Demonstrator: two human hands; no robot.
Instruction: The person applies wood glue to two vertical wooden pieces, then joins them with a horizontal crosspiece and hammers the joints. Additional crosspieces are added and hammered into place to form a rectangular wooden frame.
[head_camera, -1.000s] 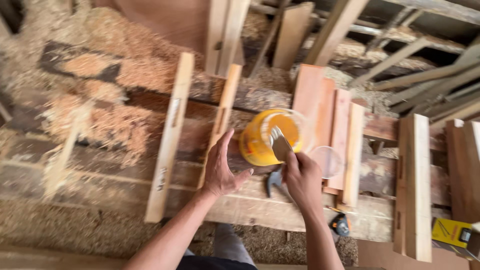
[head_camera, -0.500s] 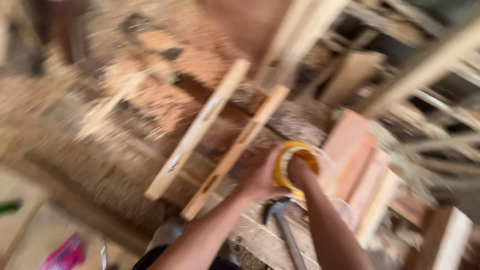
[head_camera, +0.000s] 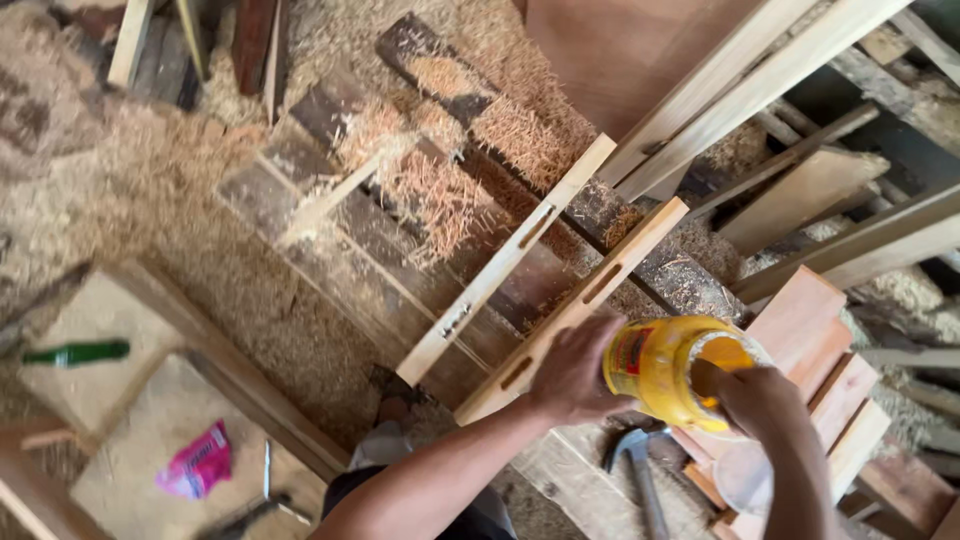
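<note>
Left hand (head_camera: 572, 372) grips yellow jar (head_camera: 662, 372) (tilted); right hand (head_camera: 762, 402) at its mouth.

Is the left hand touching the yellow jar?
Touching: the head view shows the left hand wrapped against the side of the yellow jar, with no gap.

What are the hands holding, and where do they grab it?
The left hand grips the yellow jar by its side. The right hand is at its open mouth.

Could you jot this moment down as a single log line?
left hand: steadies yellow jar | right hand: at jar mouth | hammer: on bench below
</note>
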